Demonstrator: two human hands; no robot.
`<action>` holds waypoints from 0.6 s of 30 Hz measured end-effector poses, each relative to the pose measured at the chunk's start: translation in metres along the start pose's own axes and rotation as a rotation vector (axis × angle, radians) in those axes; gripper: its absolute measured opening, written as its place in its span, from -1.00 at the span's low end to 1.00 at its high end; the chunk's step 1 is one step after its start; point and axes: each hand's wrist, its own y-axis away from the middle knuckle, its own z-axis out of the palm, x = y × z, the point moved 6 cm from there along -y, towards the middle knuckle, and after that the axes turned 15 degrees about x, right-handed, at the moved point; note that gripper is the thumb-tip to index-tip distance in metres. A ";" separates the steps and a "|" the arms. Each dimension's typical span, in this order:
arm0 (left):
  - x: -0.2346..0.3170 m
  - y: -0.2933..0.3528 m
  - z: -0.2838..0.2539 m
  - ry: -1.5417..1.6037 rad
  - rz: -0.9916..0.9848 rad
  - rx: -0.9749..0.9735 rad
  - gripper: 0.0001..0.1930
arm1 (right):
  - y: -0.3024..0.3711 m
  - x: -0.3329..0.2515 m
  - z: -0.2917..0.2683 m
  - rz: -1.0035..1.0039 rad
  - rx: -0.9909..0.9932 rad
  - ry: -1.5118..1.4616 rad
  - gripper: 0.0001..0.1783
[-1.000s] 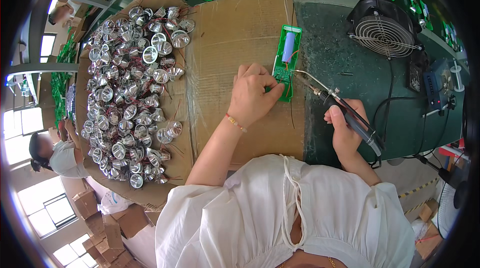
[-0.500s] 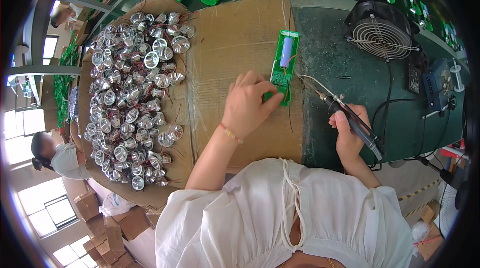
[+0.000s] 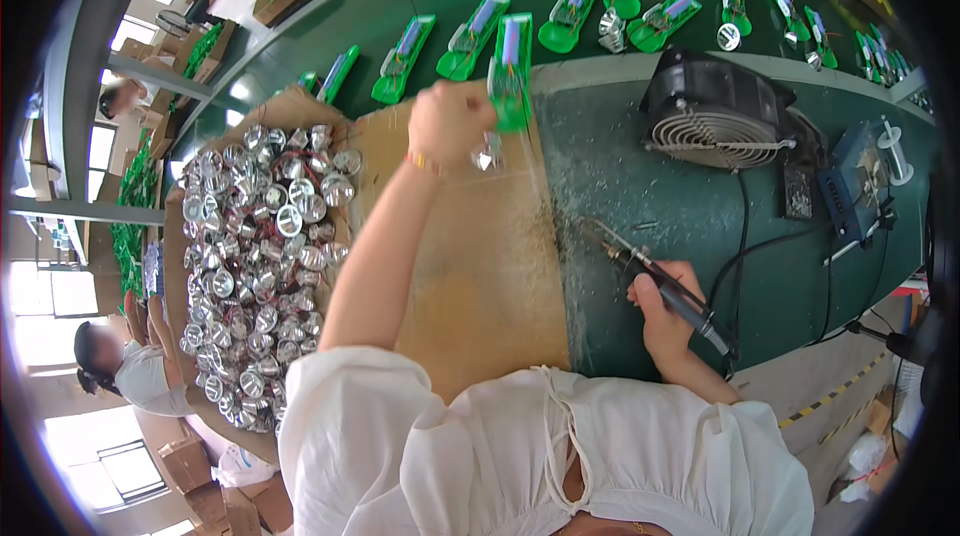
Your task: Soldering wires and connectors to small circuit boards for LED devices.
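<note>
My left hand (image 3: 450, 124) is stretched out over the far edge of the cardboard, its fingers closed at the side of a green plastic lamp housing (image 3: 513, 101). A blue cylindrical battery (image 3: 511, 41) and a circuit board sit inside that housing. Just below the hand hangs a silver reflector cup (image 3: 488, 153); its wires are hard to make out. My right hand (image 3: 665, 311) grips a black soldering iron (image 3: 690, 308) with a thin metal tube along it. The iron's tip points up and left, over the dark green mat.
Many silver reflectors (image 3: 255, 266) are heaped on cardboard (image 3: 470, 276) at left. Similar green housings (image 3: 403, 61) line the far bench. A black fan (image 3: 715, 111), a blue soldering station (image 3: 850, 181) and a solder spool (image 3: 895, 154) stand at right. Cables cross the mat. Another person (image 3: 140, 371) is at far left.
My left hand has moved forward, and the green housing has gone from the cardboard to the far edge. A reflector now hangs below the hand. My right hand still holds the iron; the view has shifted.
</note>
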 end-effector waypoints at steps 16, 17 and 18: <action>0.066 -0.058 0.061 -0.311 0.461 0.285 -0.85 | 0.002 0.008 0.001 0.083 -0.044 -0.038 -0.81; 0.062 -0.034 0.048 -0.290 0.460 0.292 -0.86 | 0.001 0.010 0.001 0.073 -0.028 -0.028 -0.81; 0.055 -0.008 0.032 -0.280 0.452 0.305 -0.87 | -0.001 0.010 0.001 0.037 -0.021 -0.007 -0.82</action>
